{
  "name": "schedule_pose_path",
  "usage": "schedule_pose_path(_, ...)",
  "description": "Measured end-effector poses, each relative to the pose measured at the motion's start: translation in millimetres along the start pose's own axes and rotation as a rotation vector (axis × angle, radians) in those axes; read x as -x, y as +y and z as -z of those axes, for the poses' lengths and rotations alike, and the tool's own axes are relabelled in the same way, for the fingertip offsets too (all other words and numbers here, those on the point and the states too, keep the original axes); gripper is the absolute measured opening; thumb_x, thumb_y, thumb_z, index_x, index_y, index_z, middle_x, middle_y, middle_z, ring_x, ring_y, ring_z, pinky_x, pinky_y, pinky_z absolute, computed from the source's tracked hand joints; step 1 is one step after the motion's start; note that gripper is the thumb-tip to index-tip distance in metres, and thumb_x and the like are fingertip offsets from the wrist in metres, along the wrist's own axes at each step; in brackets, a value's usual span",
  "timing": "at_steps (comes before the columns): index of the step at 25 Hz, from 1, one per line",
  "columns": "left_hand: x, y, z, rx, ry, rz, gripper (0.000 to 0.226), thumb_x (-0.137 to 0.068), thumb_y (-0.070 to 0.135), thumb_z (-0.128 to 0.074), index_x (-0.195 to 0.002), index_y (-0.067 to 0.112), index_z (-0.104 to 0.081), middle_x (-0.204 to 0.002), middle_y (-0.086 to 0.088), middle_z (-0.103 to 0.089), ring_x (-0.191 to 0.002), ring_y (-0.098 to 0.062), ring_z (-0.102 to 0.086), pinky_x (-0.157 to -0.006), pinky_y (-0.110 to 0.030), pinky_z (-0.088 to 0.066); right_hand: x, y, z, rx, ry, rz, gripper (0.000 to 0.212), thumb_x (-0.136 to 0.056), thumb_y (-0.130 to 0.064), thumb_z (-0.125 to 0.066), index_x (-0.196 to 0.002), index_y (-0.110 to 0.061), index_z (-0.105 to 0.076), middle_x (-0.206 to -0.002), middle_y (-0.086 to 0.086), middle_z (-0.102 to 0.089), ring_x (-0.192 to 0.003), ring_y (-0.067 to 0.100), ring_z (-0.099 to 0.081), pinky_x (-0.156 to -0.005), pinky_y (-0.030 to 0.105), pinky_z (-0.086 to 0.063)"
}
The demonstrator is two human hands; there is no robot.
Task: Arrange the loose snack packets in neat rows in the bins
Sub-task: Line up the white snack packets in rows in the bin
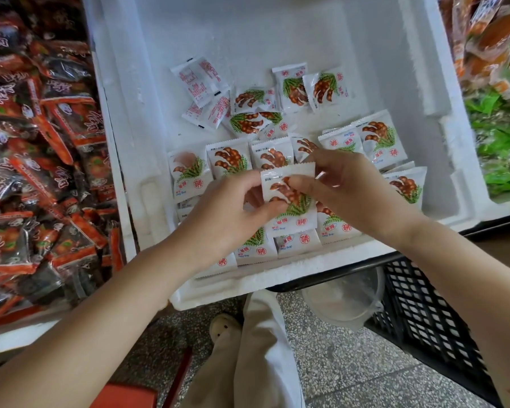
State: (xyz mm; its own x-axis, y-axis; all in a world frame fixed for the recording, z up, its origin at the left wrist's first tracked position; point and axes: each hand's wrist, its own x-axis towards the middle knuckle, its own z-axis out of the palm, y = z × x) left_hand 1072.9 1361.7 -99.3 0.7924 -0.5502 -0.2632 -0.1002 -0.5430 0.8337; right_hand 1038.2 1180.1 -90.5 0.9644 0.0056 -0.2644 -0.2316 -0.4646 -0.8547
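Note:
A white foam bin (248, 30) holds small white snack packets printed with brown pods and green leaves. Both hands hold one packet (292, 201) above the near rows: my left hand (227, 210) pinches its left edge, my right hand (345, 187) pinches its upper right part. Rows of packets (230, 160) lie flat at the near side of the bin, partly hidden under my hands. Loose packets (295, 86) lie scattered in the middle, some face down (198, 78).
A bin of red and black packets (36, 160) stands at the left. Bins of orange (483, 33) and green packets (501, 142) stand at the right. A black crate (424, 313) and a clear plastic tub (342, 298) sit on the floor below.

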Motion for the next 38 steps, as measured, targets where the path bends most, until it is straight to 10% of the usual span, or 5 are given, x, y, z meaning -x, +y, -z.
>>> schedule_pose_path(7, 13.6, -27.1, -7.7, -0.478, 0.023, -0.054, 0.037, -0.092, 0.031, -0.061, -0.128, 0.024, -0.055, -0.127, 0.010, -0.050, -0.122, -0.007, -0.037, -0.096, -0.018, -0.019, -6.7, 10.2, -2.5, 0.342, -0.084, -0.047, 0.009, -0.090, -0.025, -0.060, -0.083, -0.028, -0.055, -0.073, -0.010, -0.060, -0.065, 0.012, -0.061, -0.054, 0.019, -0.049)
schedule_pose_path(21, 6.4, -21.8, -1.4, -0.431, 0.017, -0.071, 0.033, -0.095, 0.030, -0.054, -0.127, 0.021, -0.053, -0.124, 0.012, -0.050, -0.117, -0.007, -0.044, -0.104, -0.023, -0.030, -4.4, 35.1, -15.1, 0.739, 0.015, 0.419, 0.044, -0.090, -0.043, -0.043, -0.113, -0.013, -0.064, -0.109, 0.002, -0.063, -0.100, 0.022, -0.058, -0.090, 0.036, -0.049)
schedule_pose_path(27, -78.2, -14.1, 22.9, -0.323, 0.180, -0.026, 0.036, -0.099, 0.021, -0.052, -0.133, 0.012, -0.052, -0.133, -0.001, -0.051, -0.119, -0.018, -0.050, -0.106, -0.029, -0.038, -83.7, 33.0, 19.2, 0.680, 0.240, 0.324, 0.041, -0.093, -0.022, -0.051, -0.132, -0.007, -0.049, -0.131, 0.012, -0.051, -0.121, 0.028, -0.047, -0.106, 0.036, -0.036)
schedule_pose_path(32, -145.1, -17.7, 21.7, -0.469, 0.105, -0.045, 0.046, -0.097, 0.026, -0.057, -0.140, 0.014, -0.046, -0.142, -0.006, -0.047, -0.132, -0.024, -0.040, -0.111, -0.036, -0.028, -138.5, 53.3, 51.4, 0.669, 0.223, -0.099, 0.063, -0.092, -0.031, -0.057, -0.145, -0.015, -0.028, -0.149, 0.008, -0.031, -0.132, 0.035, -0.030, -0.110, 0.042, -0.026)
schedule_pose_path(38, -160.3, -22.6, 23.5, -0.550, 0.117, -0.083, 0.051, -0.090, 0.032, -0.065, -0.136, 0.016, -0.050, -0.136, -0.003, -0.051, -0.130, -0.023, -0.041, -0.109, -0.039, -0.027, -140.1, 57.9, 57.7, 0.751, 0.145, -0.024, 0.075, -0.083, -0.034, -0.068, -0.145, -0.020, -0.028, -0.148, 0.002, -0.035, -0.131, 0.029, -0.033, -0.104, 0.040, -0.033)
